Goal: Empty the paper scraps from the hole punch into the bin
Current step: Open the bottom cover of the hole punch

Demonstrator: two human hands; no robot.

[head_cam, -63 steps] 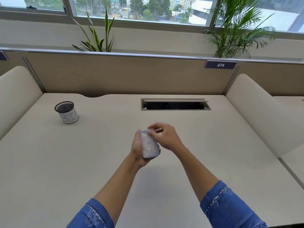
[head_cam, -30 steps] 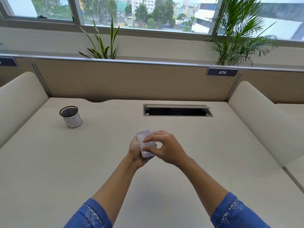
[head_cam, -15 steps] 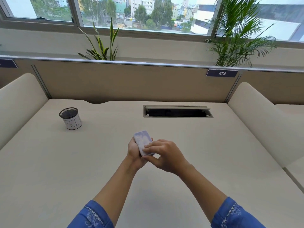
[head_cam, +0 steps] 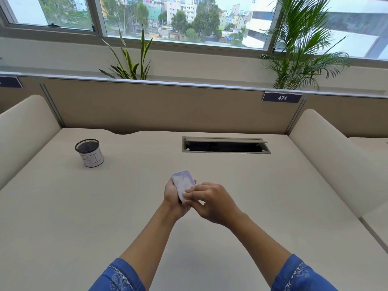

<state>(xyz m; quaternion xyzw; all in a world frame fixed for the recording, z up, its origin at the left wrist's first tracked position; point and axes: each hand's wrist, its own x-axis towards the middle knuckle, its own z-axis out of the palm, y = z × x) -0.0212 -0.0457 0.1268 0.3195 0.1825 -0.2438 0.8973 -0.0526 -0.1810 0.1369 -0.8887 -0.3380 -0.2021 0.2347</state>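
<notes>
Beige and broad, the surface [head_cam: 63, 217] was closed off at the back by a tan partition [head_cam: 168, 110], on which a tag [head_cam: 281, 98] reading 474 was fixed. Two plants [head_cam: 132, 59] were seen behind it, below a window [head_cam: 189, 17]. An open cable hatch [head_cam: 225, 140] was set into the far middle of the surface. The bin [head_cam: 89, 153], a small mesh cup with a paper label, was stood upright at the far left, well apart from both hands. The punch [head_cam: 183, 184], pale and flat, was held above the middle of the surface. It was cradled from below in the left hand [head_cam: 173, 198], whose fingers were curled round its sides. Its near end was pinched by the bent fingertips of the right hand [head_cam: 212, 201]. Blue patterned sleeves [head_cam: 117, 276] were worn on both arms.
</notes>
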